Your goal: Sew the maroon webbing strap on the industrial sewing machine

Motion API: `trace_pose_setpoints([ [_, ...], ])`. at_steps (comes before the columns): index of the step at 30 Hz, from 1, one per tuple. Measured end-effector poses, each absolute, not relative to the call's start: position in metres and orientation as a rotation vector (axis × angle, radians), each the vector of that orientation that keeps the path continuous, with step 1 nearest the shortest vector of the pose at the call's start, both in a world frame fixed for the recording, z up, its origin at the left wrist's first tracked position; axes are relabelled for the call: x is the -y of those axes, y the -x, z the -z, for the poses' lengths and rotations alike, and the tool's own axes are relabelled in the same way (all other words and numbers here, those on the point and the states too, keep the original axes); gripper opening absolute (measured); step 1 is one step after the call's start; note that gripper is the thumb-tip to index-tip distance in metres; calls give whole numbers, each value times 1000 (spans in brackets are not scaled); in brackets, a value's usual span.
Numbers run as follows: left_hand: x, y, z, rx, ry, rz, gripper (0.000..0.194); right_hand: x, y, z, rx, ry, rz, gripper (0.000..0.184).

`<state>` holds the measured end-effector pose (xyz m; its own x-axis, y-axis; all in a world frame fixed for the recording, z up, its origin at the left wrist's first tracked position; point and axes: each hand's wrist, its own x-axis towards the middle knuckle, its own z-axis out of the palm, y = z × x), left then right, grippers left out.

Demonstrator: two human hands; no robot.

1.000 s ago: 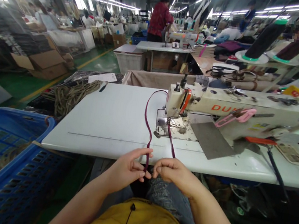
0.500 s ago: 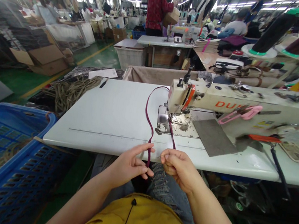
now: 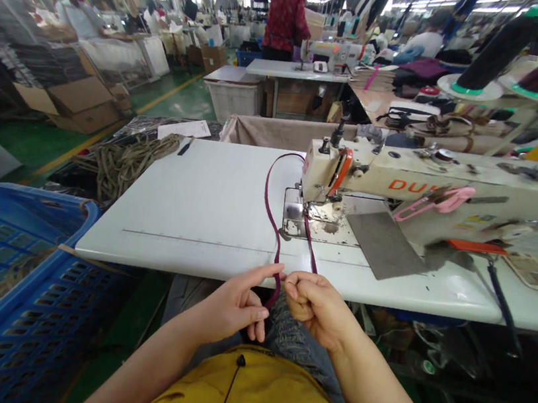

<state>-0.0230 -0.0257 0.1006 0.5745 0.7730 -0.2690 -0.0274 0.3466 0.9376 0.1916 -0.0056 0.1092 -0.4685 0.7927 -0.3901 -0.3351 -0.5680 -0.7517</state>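
A narrow maroon strip [image 3: 271, 205] loops over the white sewing table, running behind the sewing machine [image 3: 338, 171] head and out under its presser foot. My right hand [image 3: 317, 305] is closed in a pinch at the table's front edge, on the length coming from the foot. My left hand [image 3: 239, 304] is beside it, index finger stretched along the strip's other length. That length bends down to the left thumb and curled fingers, which appear to grip it. The fingertips of both hands nearly meet; the strip's ends are hidden.
A blue plastic basket [image 3: 11, 285] stands at the left of the table [image 3: 199, 198]. Bundled tan cords [image 3: 128, 168] lie beyond its left edge. A grey flat piece [image 3: 385, 248] rests by the machine. Thread cones [image 3: 495, 53] stand right; a person in red [image 3: 285, 17] is ahead.
My left hand has shifted slightly right and down toward my right hand, its fingers curling closer. The near part of the strip's loop has moved right and bent.
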Motion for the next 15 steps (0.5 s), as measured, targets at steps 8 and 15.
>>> trace_pose_setpoints([
  [8, 31, 22, -95, -803, -1071, -562, 92, -16, -222, -120, 586, 847, -1857, 36],
  [15, 26, 25, -99, -792, -994, -730, 100, -10, -230, -122, 788, 886, -1847, 13],
])
